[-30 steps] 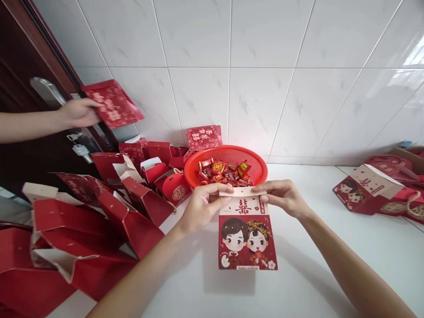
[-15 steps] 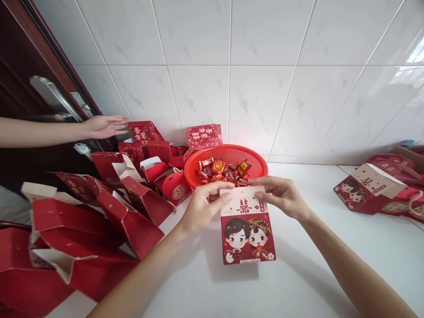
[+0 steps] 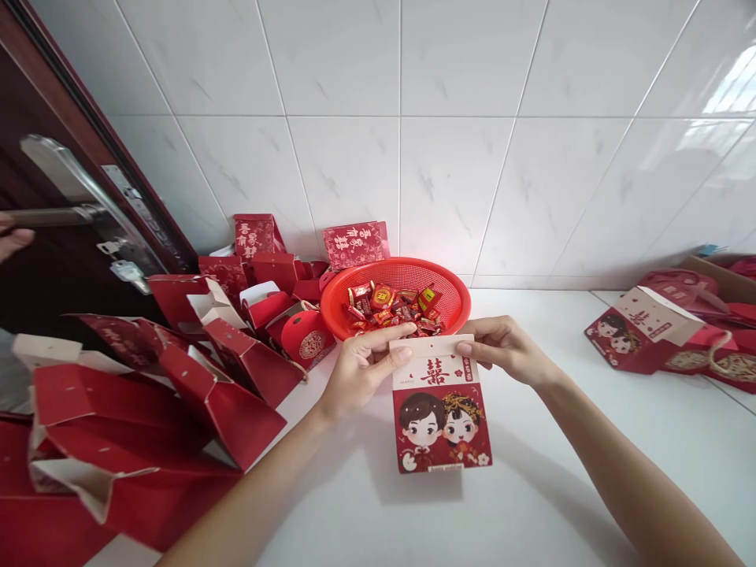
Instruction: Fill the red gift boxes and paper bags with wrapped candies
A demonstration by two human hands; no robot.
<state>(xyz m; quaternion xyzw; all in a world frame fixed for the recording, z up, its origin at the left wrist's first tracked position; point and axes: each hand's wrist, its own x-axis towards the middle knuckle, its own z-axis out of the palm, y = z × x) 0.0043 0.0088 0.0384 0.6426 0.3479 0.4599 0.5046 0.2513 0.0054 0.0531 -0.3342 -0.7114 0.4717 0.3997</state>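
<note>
1. Hanging upright above the white surface (image 3: 531, 472), the cartoon-couple gift bag (image 3: 442, 429) spans both hands.
2. The left hand (image 3: 360, 370) pinches its pale top flap at eleven o'clock; the right hand (image 3: 505, 346) pinches that flap at one.
3. Just beyond, towards twelve, a red plastic basket (image 3: 407, 272) holds wrapped candies (image 3: 395, 303).
4. Red gift bags (image 3: 153, 409) crowd nine o'clock.
5. Another couple-print bag (image 3: 641, 327) lies near three.
6. Towards ten, a person's fingers (image 3: 12, 240) show by the door handle (image 3: 56, 214).

ctr bag (image 3: 442, 429): 囍, "happy wedding" (blurry) | R bag (image 3: 635, 331): 囍 | back box (image 3: 354, 245): 喜, 有, rest unclr
</note>
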